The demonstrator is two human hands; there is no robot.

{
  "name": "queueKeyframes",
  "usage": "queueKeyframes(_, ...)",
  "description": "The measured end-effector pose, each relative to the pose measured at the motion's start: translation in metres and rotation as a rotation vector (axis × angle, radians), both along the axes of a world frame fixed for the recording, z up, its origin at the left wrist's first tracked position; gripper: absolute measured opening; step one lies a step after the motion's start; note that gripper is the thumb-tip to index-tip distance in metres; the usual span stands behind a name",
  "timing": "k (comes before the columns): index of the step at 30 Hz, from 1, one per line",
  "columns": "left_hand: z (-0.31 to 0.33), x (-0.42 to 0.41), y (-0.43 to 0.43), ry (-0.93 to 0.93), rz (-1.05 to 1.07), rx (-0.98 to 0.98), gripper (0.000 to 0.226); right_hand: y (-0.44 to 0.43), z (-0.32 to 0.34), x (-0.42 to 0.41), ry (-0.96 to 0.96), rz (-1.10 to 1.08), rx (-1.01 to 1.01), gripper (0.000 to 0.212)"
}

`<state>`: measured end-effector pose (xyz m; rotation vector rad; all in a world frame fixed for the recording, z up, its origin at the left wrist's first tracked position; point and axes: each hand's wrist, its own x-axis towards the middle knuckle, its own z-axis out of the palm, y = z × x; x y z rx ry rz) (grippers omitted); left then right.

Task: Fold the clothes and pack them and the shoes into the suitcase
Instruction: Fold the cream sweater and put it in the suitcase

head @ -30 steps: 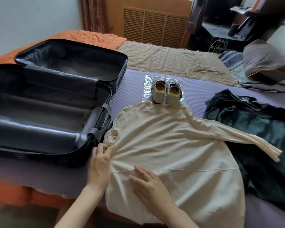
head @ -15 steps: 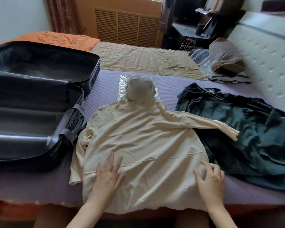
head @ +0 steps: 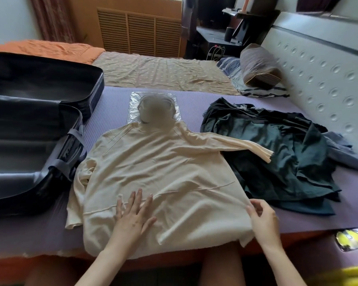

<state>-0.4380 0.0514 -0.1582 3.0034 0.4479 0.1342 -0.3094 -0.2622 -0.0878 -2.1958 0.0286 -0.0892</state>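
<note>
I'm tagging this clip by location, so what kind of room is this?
Most likely a bedroom: a bed with a padded headboard and a pillow, plus an open suitcase and a cream sweater laid out on the bed for packing.

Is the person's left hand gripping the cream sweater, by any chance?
No, the left hand lies flat on the cream sweater with fingers straight.
</note>
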Motion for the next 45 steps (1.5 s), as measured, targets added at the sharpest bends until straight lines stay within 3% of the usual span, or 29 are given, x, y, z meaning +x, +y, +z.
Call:
queueKeyframes(6, 0.007, -0.002, 0.002, 0.002, 0.001, -0.006, 0.065, -0.028, -0.008, -0.003, 0.107, 0.091, -0.288, 0.015)
queueKeyframes(10, 0.01, -0.005, -0.002, -0.01, -0.01, -0.042, 0.066, -0.014, -0.009, -0.008, 0.064, 0.035, -0.408, 0.029)
queueKeyframes(13, 0.011, -0.011, 0.003, -0.101, 0.023, -0.061, 0.061, -0.001, -0.006, -0.006, 0.008, 0.06, -0.434, 0.036)
queueKeyframes(15, 0.018, -0.018, 0.008, -0.232, 0.15, -0.15, 0.045, 0.008, -0.005, -0.005, -0.038, 0.073, -0.468, 0.041)
queueKeyframes(20, 0.033, -0.041, 0.016, -0.366, 0.339, -0.299, 0.036, 0.038, -0.009, -0.011, -0.229, 0.252, -0.393, 0.034)
queueKeyframes(25, 0.036, -0.058, 0.023, -0.439, 0.477, -0.371, 0.037, 0.093, -0.013, -0.033, -0.176, 0.581, -0.375, 0.033)
queueKeyframes(29, 0.039, -0.068, 0.027, -0.468, 0.589, -0.505, 0.034, 0.131, -0.015, -0.048, -0.191, 0.702, -0.397, 0.046)
queueKeyframes(38, 0.053, -0.067, 0.037, -0.46, 0.714, -0.89, 0.039, 0.204, -0.007, -0.085, -0.17, 0.945, -0.435, 0.048)
queueKeyframes(45, 0.056, -0.085, 0.055, -0.504, 0.709, -0.796, 0.011, 0.221, -0.012, -0.101, -0.17, 1.01, -0.52, 0.046)
